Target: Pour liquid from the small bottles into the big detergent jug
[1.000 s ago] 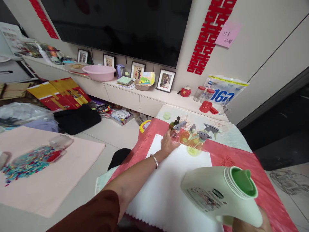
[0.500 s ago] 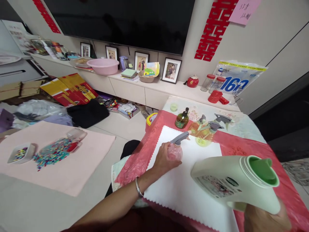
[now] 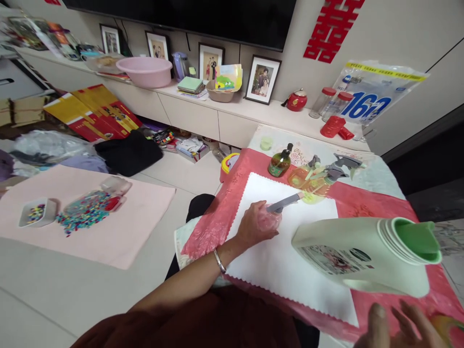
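Observation:
My left hand is closed around a small clear spray bottle with pink contents and a grey trigger head. The bottle is over a white scalloped-edge mat. At the lower right, my right hand has its fingers apart and holds nothing. Just above it is a large pale-green jug, uncapped, its green pouring spout facing right. Behind the mat stand a green pump bottle and some spray bottles with yellowish liquid and grey triggers.
A red plastic cover lies under the mat. Part of a yellow-and-red item shows at the lower right corner. On the left, a pink sheet bears a white tray and many coloured beads. A long cabinet lines the wall.
My right hand has let go of the jug's handle and moved down, its fingers now apart. My left hand still grips the spray bottle, which is turned slightly. The view has tilted downward.

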Available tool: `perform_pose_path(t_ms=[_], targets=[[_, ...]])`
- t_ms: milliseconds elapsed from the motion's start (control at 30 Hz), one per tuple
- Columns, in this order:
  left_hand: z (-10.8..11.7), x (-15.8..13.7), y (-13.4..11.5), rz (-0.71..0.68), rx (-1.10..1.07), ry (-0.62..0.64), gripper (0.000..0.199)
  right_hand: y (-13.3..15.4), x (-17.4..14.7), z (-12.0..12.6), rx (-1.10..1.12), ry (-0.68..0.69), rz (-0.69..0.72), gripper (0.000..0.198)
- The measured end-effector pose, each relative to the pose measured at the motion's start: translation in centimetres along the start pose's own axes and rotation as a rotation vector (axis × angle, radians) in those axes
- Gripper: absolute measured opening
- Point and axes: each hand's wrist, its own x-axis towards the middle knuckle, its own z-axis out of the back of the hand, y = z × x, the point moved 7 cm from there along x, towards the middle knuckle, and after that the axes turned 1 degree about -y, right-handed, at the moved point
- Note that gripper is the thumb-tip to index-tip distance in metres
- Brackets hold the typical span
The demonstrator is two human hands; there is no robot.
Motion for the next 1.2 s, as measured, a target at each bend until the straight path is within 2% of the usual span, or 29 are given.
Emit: perform_pose_path(t_ms=[67,133,200,233,300,467,667,900,1067,1200], targets=[[0.0,0.0,-0.1,-0.005,0.017,0.007,0.097,3.4,-1.5,-1.6,0.054,0.067,0.1,0.038],[0.0,0.1,-0.5,-0.005,0.044,0.014,0.098,5.8,-2.9,-5.0,0.136,0.298,0.151,0.023],[0.2,0.1,-1.1,-0.007,0.089,0.012,0.097,7.0,-4.1,-8.6,0.193,0.491,0.142,0.02],[0.2,0.1,-1.6,-0.013,0.118,0.014,0.095,6.9,-4.4,-10.3,0.216,0.542,0.097,0.021],[0.3,0.2,-2.7,-0.032,0.179,0.029,0.084,6.0,-4.7,-13.3,0.32,0.555,-0.07,0.029],[0.6,0.3,-4.7,-0.047,0.282,0.051,0.053,5.5,-4.4,-18.4,0.374,0.491,-0.156,0.046],[0.3,0.2,-4.0,-0.075,0.328,0.058,0.068,5.8,-5.1,-20.4,0.442,0.413,-0.225,0.046],[0.2,0.2,-3.9,-0.104,0.339,0.018,0.053,6.0,-4.8,-21.4,0.437,0.349,-0.256,0.043],[0.2,0.1,-3.7,-0.099,0.334,0.007,0.056,6.0,-4.6,-21.5,0.408,0.377,-0.252,0.042],[-0.2,0.3,-2.9,-0.096,0.324,0.019,0.05,6.0,-4.4,-21.7,0.419,0.45,-0.227,0.04]])
